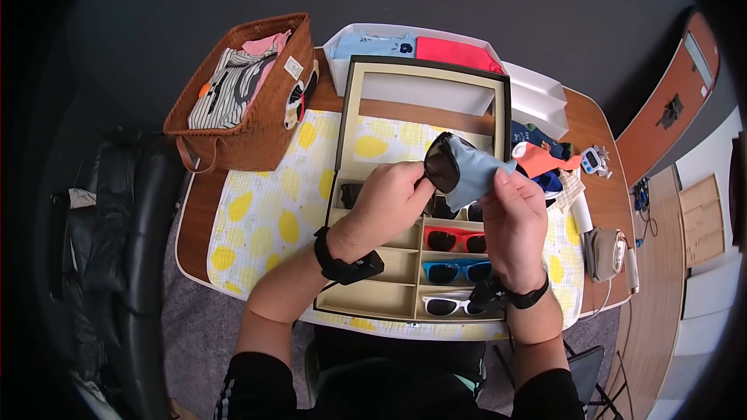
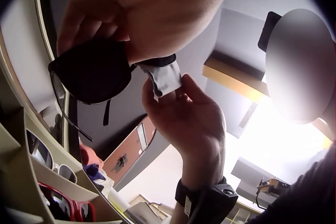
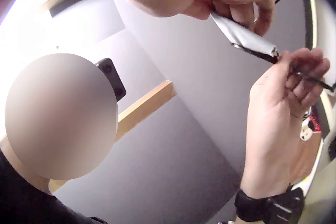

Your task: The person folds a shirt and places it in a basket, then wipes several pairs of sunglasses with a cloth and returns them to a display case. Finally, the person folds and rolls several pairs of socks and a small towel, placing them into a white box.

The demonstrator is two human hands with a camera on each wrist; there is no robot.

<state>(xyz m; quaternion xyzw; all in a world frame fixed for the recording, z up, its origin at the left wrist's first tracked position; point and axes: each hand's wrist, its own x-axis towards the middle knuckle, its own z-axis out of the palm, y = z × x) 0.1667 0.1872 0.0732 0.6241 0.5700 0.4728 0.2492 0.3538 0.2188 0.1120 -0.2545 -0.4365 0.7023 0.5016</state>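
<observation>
Black sunglasses [image 1: 441, 169] are held up over the open display case [image 1: 350, 109], one dark lens facing the head view. My left hand [image 1: 387, 201] pinches them near the lens and bridge. A light blue-grey cloth [image 1: 472, 175] covers the other lens, and my right hand [image 1: 515, 222] grips cloth and lens between thumb and fingers. The left wrist view shows the bare lens [image 2: 94, 74] large, with the cloth [image 2: 167, 78] in my right hand [image 2: 189, 124]. In the right wrist view the cloth [image 3: 244, 37] wraps the lens, beside my left hand [image 3: 278, 98].
In the case's compartments lie red sunglasses [image 1: 456, 241], blue sunglasses [image 1: 457, 271] and white sunglasses [image 1: 442, 306]. A woven basket [image 1: 257, 128] with clothes stands at the left, white boxes [image 1: 537, 89] at the back. Coloured cloths [image 1: 541, 159] and a beige pouch [image 1: 603, 255] lie at the right.
</observation>
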